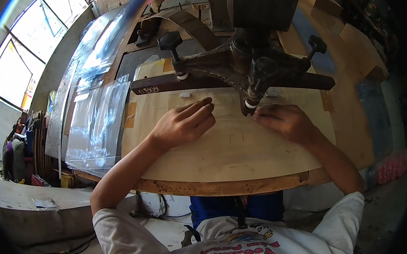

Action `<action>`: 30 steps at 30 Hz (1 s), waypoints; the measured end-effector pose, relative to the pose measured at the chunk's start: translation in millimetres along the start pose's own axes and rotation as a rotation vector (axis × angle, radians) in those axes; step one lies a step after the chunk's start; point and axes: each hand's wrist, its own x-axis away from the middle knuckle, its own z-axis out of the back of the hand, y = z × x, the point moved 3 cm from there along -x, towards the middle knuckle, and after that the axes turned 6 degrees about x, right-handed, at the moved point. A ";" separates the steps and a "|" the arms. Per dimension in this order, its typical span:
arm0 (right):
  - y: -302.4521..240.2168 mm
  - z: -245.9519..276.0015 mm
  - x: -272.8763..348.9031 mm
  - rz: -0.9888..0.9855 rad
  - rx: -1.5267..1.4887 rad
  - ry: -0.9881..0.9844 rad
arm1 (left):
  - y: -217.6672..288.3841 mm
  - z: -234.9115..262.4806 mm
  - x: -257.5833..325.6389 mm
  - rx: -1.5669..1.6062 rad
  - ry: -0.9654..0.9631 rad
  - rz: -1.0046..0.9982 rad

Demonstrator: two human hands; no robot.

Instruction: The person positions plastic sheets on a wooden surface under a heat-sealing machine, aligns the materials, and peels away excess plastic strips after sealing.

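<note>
Along the worktop's [226, 187] left edge lie clear plastic sheets [95, 130]. The left hand [184, 123] comes next, fingers bent and close together, over the pale board [215, 159] reaching near the front edge. That board looks flat and stiff, probably smooth, best taken by its side edges. A dark press [255, 62] stands over it. The right hand's [285, 121] fingertips bunch beside the press; whether either hand pinches anything, I can't tell.
</note>
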 end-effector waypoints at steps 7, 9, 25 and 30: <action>-2.7 -0.2 -3.5 0.008 0.036 0.033 | -3.7 0.3 1.7 0.046 -0.078 0.085; -1.7 -0.6 -4.1 -0.016 0.042 0.032 | -7.2 -3.7 4.2 0.050 -0.151 0.185; 4.1 -6.2 -3.7 -0.120 0.070 0.033 | -12.5 -2.7 11.8 0.213 -0.237 0.314; 4.1 -8.1 -3.9 -0.100 0.079 0.088 | -12.9 -3.6 12.3 0.271 -0.215 0.409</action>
